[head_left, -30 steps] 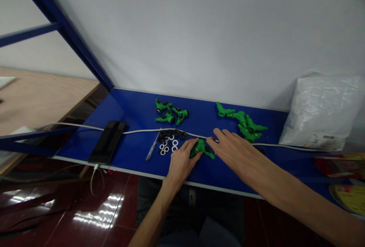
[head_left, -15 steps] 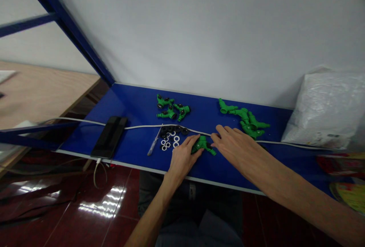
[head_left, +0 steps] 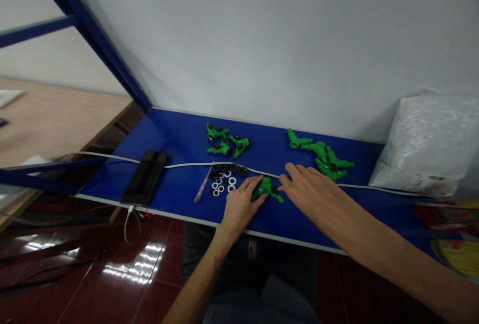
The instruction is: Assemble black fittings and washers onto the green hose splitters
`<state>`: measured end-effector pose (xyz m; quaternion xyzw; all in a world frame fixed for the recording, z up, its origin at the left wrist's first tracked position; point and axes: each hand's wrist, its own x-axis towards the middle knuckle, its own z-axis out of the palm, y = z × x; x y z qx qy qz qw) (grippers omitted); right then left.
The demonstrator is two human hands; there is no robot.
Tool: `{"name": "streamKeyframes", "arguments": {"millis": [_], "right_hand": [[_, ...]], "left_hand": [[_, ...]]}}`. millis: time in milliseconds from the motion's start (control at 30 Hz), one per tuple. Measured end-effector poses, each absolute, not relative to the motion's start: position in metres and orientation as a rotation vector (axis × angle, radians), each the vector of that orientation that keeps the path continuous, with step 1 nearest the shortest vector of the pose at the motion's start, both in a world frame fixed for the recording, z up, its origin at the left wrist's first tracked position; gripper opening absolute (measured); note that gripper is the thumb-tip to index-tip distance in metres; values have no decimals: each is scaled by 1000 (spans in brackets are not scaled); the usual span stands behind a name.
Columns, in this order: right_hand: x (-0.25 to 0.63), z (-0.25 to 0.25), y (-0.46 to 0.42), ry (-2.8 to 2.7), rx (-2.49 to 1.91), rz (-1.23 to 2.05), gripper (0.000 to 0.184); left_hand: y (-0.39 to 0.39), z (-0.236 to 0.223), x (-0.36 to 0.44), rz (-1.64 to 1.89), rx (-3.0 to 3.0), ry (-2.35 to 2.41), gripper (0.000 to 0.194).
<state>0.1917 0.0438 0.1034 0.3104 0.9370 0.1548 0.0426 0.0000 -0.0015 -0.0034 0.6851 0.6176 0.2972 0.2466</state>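
Observation:
On the blue shelf, my left hand (head_left: 238, 206) grips a green Y-shaped hose connector (head_left: 267, 184) between thumb and fingers, holding it close to the surface. My right hand (head_left: 310, 186) is just right of it, fingers curled and fingertips pinched beside a dark spot on the connector; what they hold, if anything, is hidden. Left of my left hand lie white rings (head_left: 232, 181) and black caps (head_left: 234, 167), with a clear-handled screwdriver (head_left: 201, 192) beside them. Behind are three green connectors with black parts (head_left: 220, 148). Several plain green connectors (head_left: 318, 149) lie behind my right hand.
A black phone (head_left: 145, 178) with a plugged-in cable lies at the left. A white cord (head_left: 190, 164) runs across the shelf and passes behind my hands. A plastic-wrapped package (head_left: 426, 144) leans on the wall at the right, near red and yellow packets (head_left: 458, 256).
The camera view has shifted slightly. My left hand keeps its grip on the connector, while my right fingertips stay close to its right side with only slight movement.

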Motion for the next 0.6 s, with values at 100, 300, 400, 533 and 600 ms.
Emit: {"name": "streamKeyframes", "arguments": {"millis": [100, 300, 400, 533, 600], "right_hand": [[194, 100, 43, 2924, 999, 370, 35], [200, 102, 42, 2912, 925, 300, 62], [195, 109, 42, 2867, 905, 418, 56], [185, 115, 44, 2785, 944, 479, 27], [184, 113, 44, 2777, 978, 452, 22]], "left_hand": [[-2, -2, -1, 812, 1869, 1679, 49], [-2, 0, -1, 805, 1869, 1668, 49], [-2, 0, -1, 805, 1868, 1671, 49], [-2, -2, 0, 802, 1868, 1678, 49], [-2, -3, 0, 799, 1869, 1680, 48]]}}
